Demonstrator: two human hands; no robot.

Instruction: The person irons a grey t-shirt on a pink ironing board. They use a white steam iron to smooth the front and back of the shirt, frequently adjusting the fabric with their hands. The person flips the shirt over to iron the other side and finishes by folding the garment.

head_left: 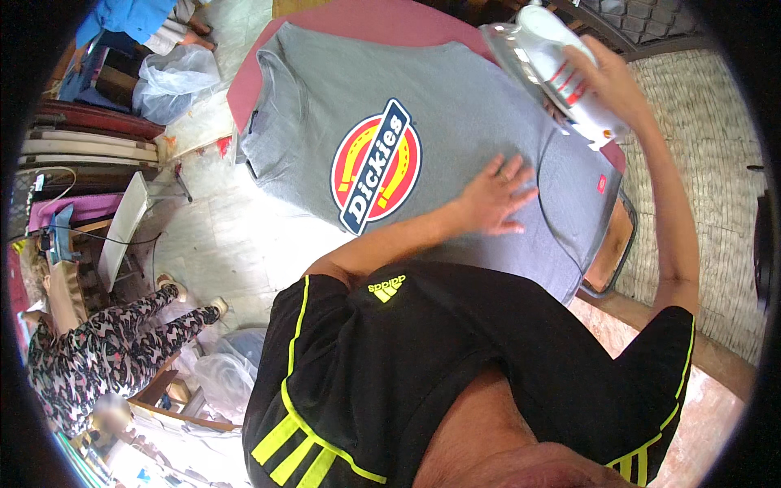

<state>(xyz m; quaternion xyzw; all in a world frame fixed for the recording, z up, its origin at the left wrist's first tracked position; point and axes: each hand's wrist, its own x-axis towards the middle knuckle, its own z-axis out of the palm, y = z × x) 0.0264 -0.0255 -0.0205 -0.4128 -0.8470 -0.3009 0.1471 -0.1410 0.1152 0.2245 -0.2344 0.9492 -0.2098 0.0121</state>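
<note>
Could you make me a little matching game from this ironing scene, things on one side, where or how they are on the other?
Things:
1. left hand
2. right hand
3. T-shirt
4. board

States:
A. grips the iron
B. pink, under the shirt
C. pressed flat on the fabric
D. grey, spread out

Pairs: 1-C, 2-A, 3-D, 4-B
</note>
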